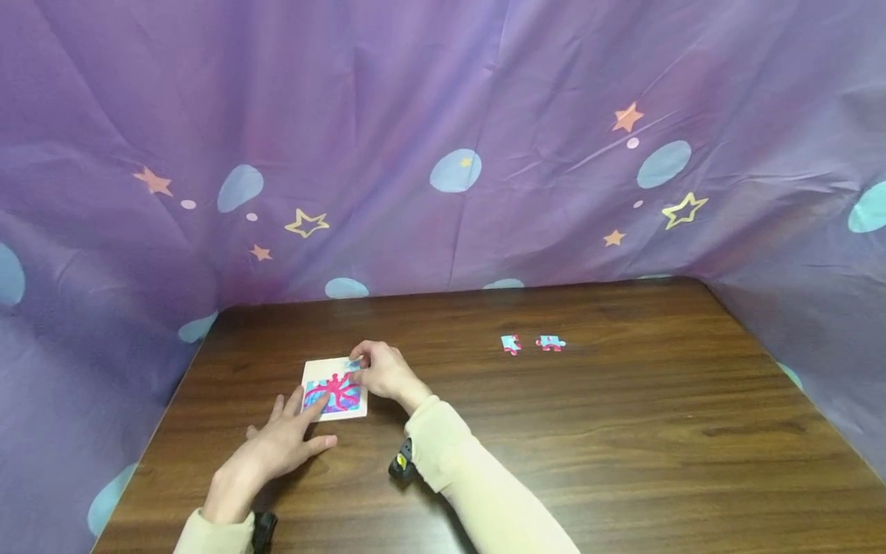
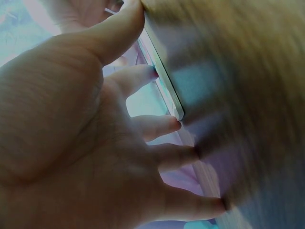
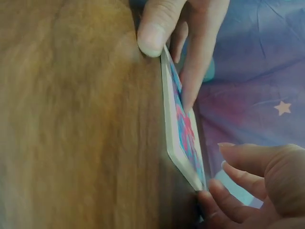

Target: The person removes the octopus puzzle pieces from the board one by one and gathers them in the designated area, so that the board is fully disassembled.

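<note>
A small white puzzle tray (image 1: 317, 368) lies on the left part of the table, partly filled with a pink, blue and purple picture (image 1: 337, 394). My left hand (image 1: 270, 450) has its fingers spread; the index finger rests on the picture and the thumb is beside the tray. At the far right corner of the tray, my right hand (image 1: 389, 375) pinches a light blue puzzle piece (image 1: 352, 365) with curled fingers, which partly hide it. In the right wrist view, the right fingertips (image 3: 206, 200) touch that corner of the tray.
Two loose puzzle pieces, one left (image 1: 510, 344) and one right (image 1: 550, 343), lie toward the back of the brown wooden table (image 1: 623, 431). A purple curtain (image 1: 388, 154) with stars and blue ovals hangs behind the table and along its sides.
</note>
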Tool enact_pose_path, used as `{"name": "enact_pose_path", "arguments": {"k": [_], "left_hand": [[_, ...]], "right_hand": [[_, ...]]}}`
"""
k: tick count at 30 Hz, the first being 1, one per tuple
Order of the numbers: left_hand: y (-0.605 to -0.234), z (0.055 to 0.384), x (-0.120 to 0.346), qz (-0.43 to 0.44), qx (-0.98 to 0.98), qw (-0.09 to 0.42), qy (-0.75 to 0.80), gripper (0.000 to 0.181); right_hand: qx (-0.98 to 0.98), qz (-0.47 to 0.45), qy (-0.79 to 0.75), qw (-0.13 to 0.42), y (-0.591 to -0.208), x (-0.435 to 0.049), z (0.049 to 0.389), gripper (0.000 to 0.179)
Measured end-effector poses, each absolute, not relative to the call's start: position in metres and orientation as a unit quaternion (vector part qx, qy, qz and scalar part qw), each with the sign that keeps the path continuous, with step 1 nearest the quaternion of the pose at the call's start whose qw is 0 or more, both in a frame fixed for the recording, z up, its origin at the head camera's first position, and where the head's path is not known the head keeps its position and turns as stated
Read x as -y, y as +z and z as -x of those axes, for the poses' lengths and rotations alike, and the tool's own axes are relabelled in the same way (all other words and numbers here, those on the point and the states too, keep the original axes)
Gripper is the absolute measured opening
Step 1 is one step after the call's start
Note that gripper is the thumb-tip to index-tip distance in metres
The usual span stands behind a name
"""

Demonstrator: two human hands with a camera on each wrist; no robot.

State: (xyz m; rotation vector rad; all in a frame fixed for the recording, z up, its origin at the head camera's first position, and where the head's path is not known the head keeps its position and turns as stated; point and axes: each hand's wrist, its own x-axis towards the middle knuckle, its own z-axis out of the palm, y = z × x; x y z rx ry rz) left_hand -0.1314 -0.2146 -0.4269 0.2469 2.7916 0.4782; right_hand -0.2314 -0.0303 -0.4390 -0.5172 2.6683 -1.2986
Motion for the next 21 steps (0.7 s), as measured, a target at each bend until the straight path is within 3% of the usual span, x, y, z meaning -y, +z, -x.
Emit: {"name": "enact_pose_path", "arguments": {"k": [21], "left_hand": [[-0.427,0.131,0.214,-0.083,-0.970,0.150,0.172,0.080]], "right_hand": [[-0.929,0.217,-0.288,0.079,-0.438,0.041,0.236,0.038]]}}
